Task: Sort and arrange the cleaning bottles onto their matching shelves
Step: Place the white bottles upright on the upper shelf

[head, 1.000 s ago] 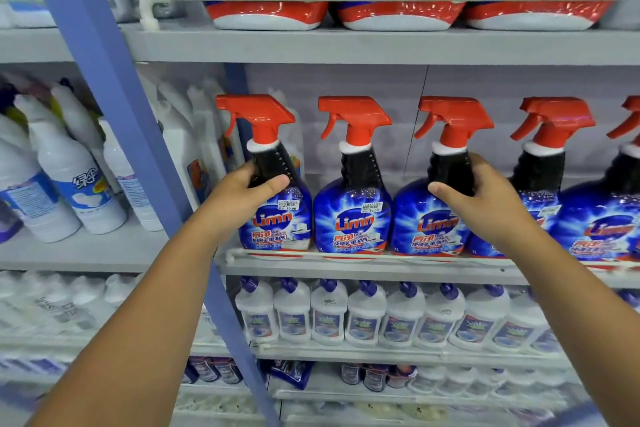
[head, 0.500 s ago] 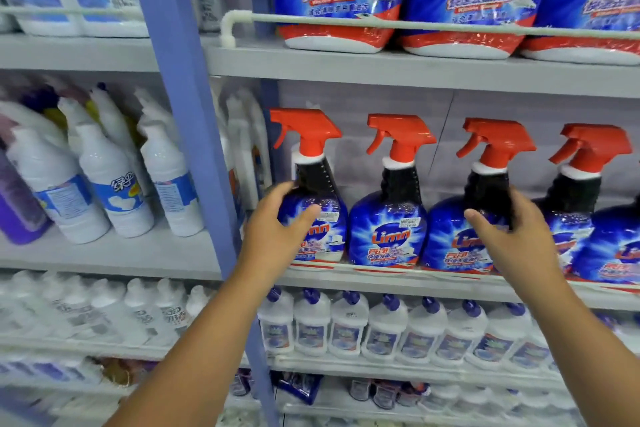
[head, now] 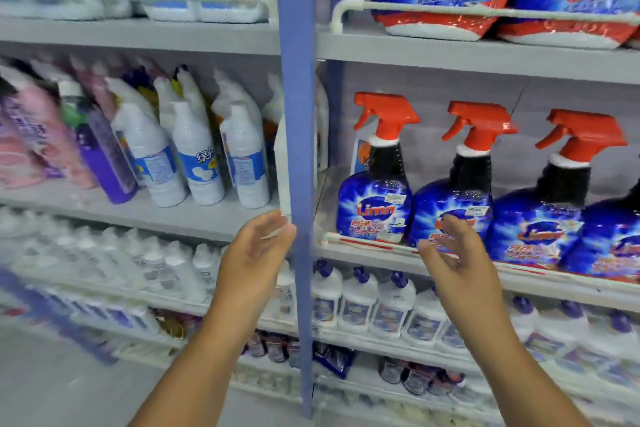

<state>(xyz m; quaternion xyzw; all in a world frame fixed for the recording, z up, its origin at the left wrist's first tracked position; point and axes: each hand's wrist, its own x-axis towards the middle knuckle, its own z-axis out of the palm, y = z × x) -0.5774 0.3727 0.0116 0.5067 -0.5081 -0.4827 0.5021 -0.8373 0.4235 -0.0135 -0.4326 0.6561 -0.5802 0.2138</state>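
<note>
Grey store shelving fills the view, split by a blue upright post point(head: 296, 149). On the left bay's middle shelf point(head: 145, 215), pink and purple bottles point(head: 104, 163) lean beside white bottles point(head: 199, 156) with blue labels. Low in front of the post, the left hand point(head: 258, 246) hovers with its fingers point(head: 277, 224) loosely spread, holding nothing. Right of the post, the right hand point(head: 450, 253) is likewise empty, fingers relaxed and slightly curled, just in front of the row of blue spray bottles point(head: 375, 204) with red triggers, which stand upright and evenly faced on their shelf. That row looks finished, so the sorting seems to be between picks. Next comes choosing a misplaced bottle, likely in the crowded, tilted left bay, and closing a hand round its body.
</note>
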